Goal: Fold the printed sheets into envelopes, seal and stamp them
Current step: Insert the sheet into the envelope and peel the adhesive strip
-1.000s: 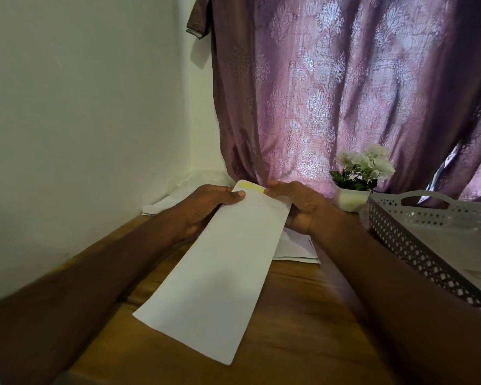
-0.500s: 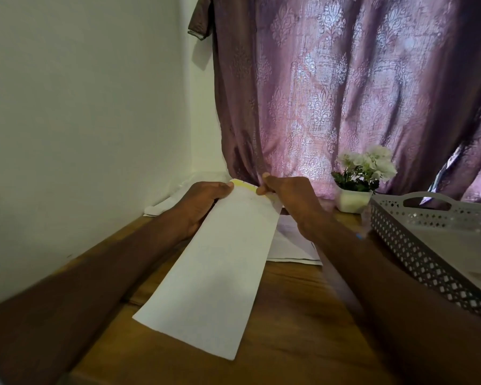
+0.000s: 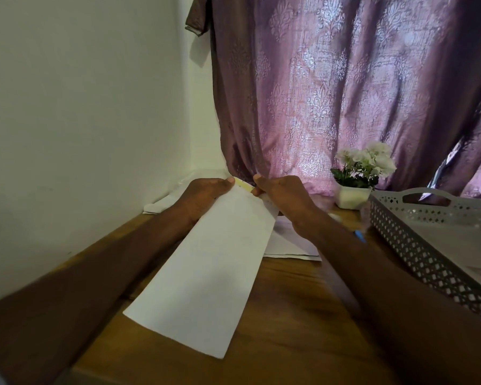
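A long white envelope (image 3: 211, 268) lies slanted over the wooden table (image 3: 289, 329), its near end toward me. At its far end a yellow strip (image 3: 244, 185) shows between my hands. My left hand (image 3: 203, 194) pinches the far left corner with thumb on top. My right hand (image 3: 282, 195) pinches the far right corner, its thumb beside the yellow strip. More white sheets (image 3: 289, 243) lie flat under and behind the envelope, partly hidden by my right forearm.
A grey perforated tray (image 3: 417, 243) with a handle stands at the right. A white pot of white flowers (image 3: 357, 176) sits by the purple curtain (image 3: 345, 93). A blue pen tip (image 3: 359, 236) shows beside my right forearm. White cloth or paper (image 3: 172, 195) lies against the left wall.
The envelope's far end has narrowed between my hands as they came closer together. My right thumb has moved left along the top edge toward the yellow strip.
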Demonstrator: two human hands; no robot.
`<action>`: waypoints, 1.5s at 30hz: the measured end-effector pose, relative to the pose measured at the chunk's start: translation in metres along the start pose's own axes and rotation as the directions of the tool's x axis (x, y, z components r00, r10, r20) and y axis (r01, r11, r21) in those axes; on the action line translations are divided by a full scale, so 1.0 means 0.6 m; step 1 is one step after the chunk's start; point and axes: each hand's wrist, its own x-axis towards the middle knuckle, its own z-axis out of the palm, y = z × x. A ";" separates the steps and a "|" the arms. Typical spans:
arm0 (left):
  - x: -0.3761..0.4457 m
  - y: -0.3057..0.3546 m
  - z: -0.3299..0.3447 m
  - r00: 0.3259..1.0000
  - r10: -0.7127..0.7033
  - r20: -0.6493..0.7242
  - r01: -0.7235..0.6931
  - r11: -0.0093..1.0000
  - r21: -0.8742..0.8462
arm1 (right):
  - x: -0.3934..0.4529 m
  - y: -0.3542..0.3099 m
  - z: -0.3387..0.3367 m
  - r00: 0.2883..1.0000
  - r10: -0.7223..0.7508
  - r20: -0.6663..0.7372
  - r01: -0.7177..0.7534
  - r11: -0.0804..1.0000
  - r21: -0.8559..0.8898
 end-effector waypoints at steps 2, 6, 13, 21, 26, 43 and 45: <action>0.001 -0.001 0.001 1.000 0.002 0.007 -0.002 1.000 0.013 | -0.001 -0.002 0.001 1.000 0.029 0.008 -0.029 1.000 -0.009; 0.002 -0.004 0.002 0.999 0.036 0.030 -0.038 0.997 0.064 | -0.002 -0.003 0.001 0.996 0.089 0.026 -0.088 0.996 -0.030; -0.003 -0.009 0.004 0.990 0.097 0.102 -0.105 0.992 0.077 | -0.004 -0.012 -0.001 0.990 0.141 0.006 -0.140 0.988 -0.069; 0.000 -0.011 0.009 0.990 0.089 0.109 -0.098 0.992 0.085 | -0.005 -0.023 0.005 0.990 0.136 0.033 -0.132 0.986 -0.104; -0.005 -0.011 0.014 0.988 0.078 0.134 -0.081 0.997 0.010 | -0.006 -0.023 0.001 0.988 0.141 0.063 -0.133 0.984 -0.117; -0.002 -0.008 -0.003 0.968 -0.125 0.217 0.175 0.957 -0.233 | 0.003 -0.007 -0.025 0.985 0.138 0.102 -0.149 0.984 0.099; -0.001 -0.004 -0.004 0.965 -0.145 0.219 0.195 0.955 -0.224 | 0.008 0.001 -0.028 0.982 0.153 0.111 -0.166 0.978 0.127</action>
